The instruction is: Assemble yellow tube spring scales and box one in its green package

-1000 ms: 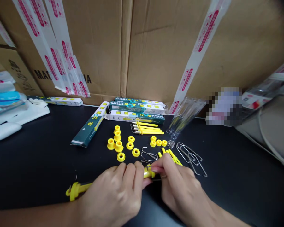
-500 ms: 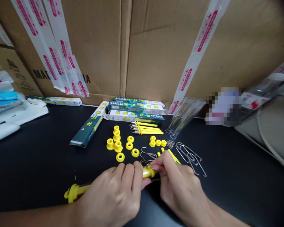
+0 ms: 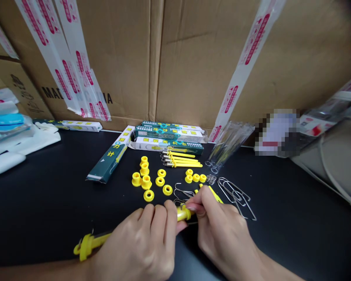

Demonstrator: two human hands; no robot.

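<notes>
Yellow tube [image 3: 89,244], held low over the front of the black tabletop [image 3: 46,203], its flanged end jutting out at left. Left hand [image 3: 143,242] closed around the tube's body; right hand [image 3: 222,234] pinching its other end. Behind the hands, loose yellow caps [image 3: 146,179]; farther right, bent wire hooks [image 3: 236,195].

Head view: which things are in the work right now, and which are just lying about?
In hand: yellow tube, held by left hand and right hand.
Lying about: yellow caps, wire hooks, springs, green boxes, cardboard cartons.
</notes>
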